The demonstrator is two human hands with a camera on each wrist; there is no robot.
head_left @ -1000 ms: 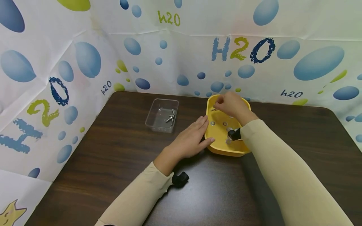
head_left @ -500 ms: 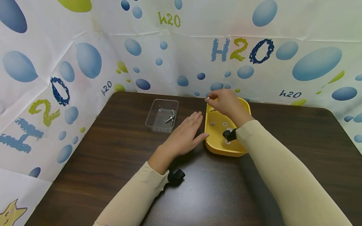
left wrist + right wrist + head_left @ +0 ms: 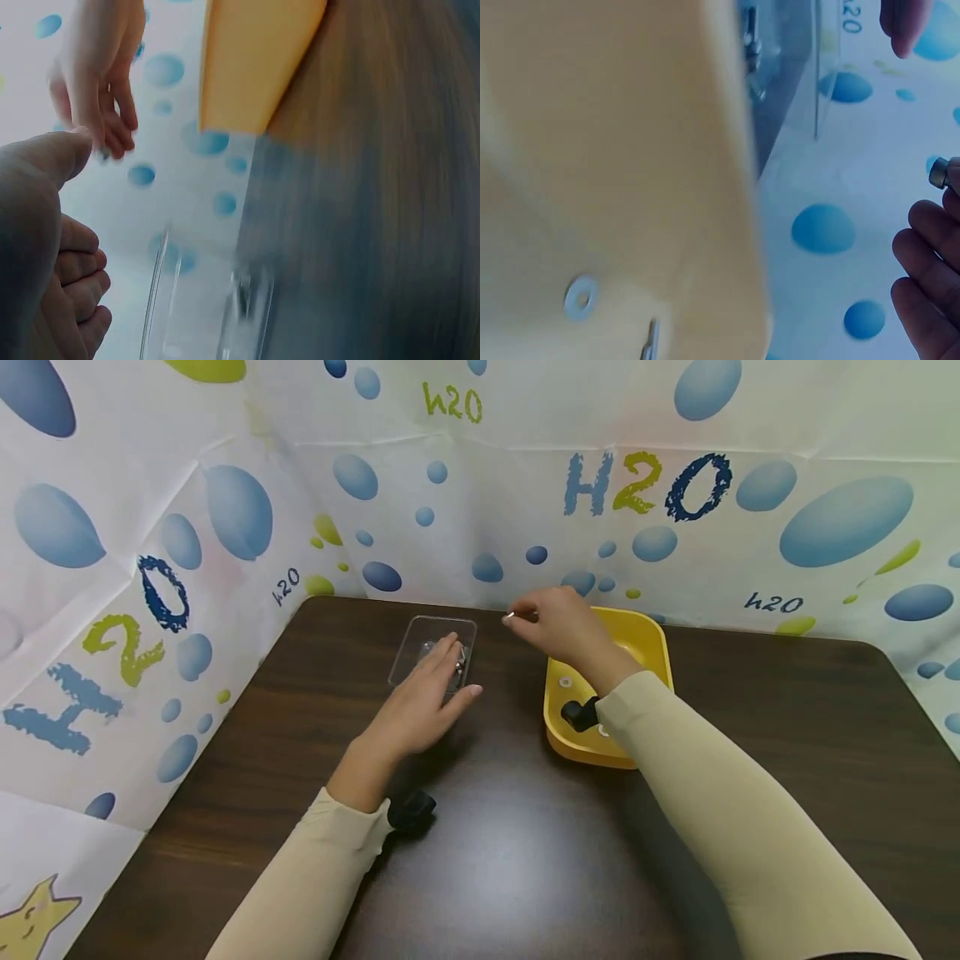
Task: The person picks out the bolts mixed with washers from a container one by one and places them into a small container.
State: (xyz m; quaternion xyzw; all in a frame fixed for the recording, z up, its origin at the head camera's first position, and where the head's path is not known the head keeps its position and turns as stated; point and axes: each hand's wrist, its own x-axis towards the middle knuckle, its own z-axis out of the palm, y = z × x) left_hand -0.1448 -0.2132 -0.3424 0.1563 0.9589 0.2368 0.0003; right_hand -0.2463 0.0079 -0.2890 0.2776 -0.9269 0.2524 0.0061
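Observation:
My right hand is raised over the far left edge of the yellow tray, pinching a small bolt between thumb and fingers. In the right wrist view the head of that bolt shows; fingers hide its shank. My left hand, fingers straight, is above the near side of the clear plastic box. Several bolts lie in this box, partly covered by the left fingers. Whether the left hand touches the box cannot be told.
Inside the tray lie a washer and another bolt, with more washers partly hidden under the right arm. Both containers stand on the dark wooden table, near a printed sheet hanging behind it.
The right hand has lifted out of the tray and moved left with the bolt. The left hand has left the tray's side and moved left to the clear box.

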